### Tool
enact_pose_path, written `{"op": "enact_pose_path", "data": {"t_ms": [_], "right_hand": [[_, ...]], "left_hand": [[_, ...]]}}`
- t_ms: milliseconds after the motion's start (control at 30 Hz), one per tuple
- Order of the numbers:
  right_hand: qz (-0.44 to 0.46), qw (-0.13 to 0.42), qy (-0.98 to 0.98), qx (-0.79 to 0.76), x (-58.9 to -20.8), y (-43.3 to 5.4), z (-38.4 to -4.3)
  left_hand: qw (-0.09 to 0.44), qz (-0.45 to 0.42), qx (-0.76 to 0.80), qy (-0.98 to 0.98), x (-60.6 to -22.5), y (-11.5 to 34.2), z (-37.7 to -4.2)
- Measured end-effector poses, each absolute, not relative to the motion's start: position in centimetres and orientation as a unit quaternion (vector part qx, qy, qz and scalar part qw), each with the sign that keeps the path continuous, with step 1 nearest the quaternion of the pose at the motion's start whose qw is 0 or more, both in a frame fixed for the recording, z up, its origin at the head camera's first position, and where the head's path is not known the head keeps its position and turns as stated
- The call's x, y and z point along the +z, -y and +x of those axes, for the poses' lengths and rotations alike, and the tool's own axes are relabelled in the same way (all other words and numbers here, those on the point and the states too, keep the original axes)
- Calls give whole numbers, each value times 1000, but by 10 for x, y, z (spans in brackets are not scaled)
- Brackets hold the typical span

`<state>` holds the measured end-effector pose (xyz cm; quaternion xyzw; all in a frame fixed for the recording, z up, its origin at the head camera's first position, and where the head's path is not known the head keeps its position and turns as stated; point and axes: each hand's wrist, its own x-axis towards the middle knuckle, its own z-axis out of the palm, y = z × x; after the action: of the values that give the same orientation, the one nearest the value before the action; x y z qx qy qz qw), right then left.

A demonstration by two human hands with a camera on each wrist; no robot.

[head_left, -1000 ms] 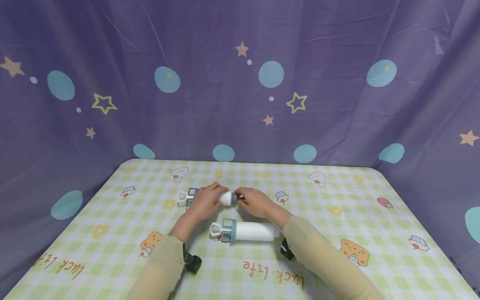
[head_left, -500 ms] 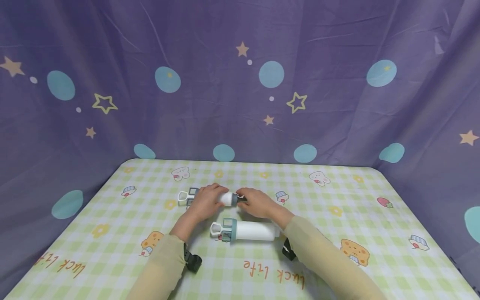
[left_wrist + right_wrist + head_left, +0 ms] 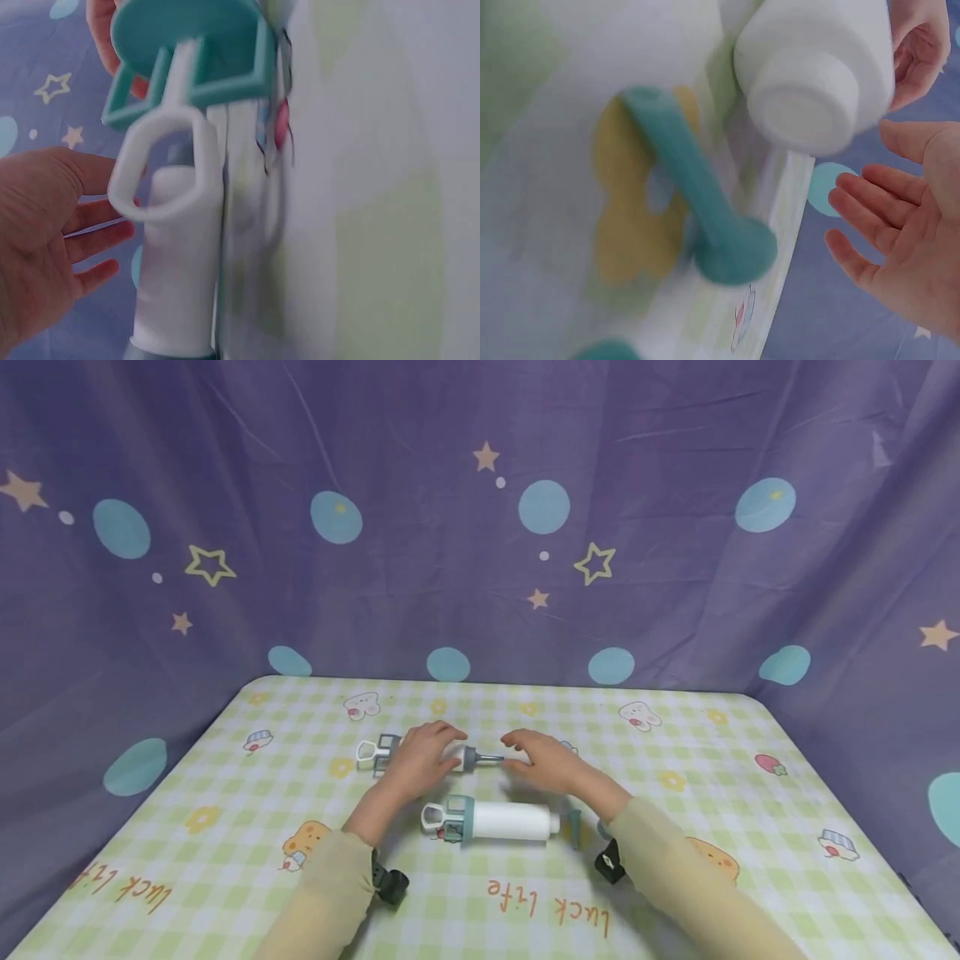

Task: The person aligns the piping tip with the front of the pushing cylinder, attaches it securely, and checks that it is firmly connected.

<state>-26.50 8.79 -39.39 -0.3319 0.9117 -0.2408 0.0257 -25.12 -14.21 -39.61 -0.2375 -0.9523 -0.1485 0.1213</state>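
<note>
In the head view my left hand (image 3: 423,762) is over a large syringe (image 3: 458,757) with a white barrel and grey fittings. Its fingers are loosely spread, and the left wrist view shows them off the white barrel (image 3: 177,262). A thin grey nozzle (image 3: 490,758) sticks out of the syringe's right end. My right hand (image 3: 551,762) is just beyond the nozzle tip; fingers and thumb stand apart, holding nothing in the right wrist view. Nearer me lies a second syringe (image 3: 510,821) with a teal grip (image 3: 459,819) and a white pull ring (image 3: 161,165).
A loose teal nozzle (image 3: 686,172) with a flared end lies right of the second syringe's tip (image 3: 802,105). Another teal piece (image 3: 607,351) shows partly, near my right wrist. A checked cloth (image 3: 750,793) covers the table, and a purple curtain (image 3: 420,593) hangs behind.
My right hand has let go of the grey nozzle and moved right, leaving it on the syringe's end. My left hand has loosened and lifted slightly. The teal nozzle has come into sight.
</note>
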Motion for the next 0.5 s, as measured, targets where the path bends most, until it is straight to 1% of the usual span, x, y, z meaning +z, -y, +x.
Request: {"op": "enact_pose_path", "data": {"t_ms": [67,333,500], "right_hand": [[-331,20,-913,-239,-393,-95,-264],[-319,35,-915,-244,-395,-126,-259],[-328,27,-910,-251,-399,-140,-251]], "left_hand": [[123,-244,-158,949,-394,137,-249],[129,-271,-156,941,-392,117,-237],[149,-296,-162,930,-392,105,-232]]}}
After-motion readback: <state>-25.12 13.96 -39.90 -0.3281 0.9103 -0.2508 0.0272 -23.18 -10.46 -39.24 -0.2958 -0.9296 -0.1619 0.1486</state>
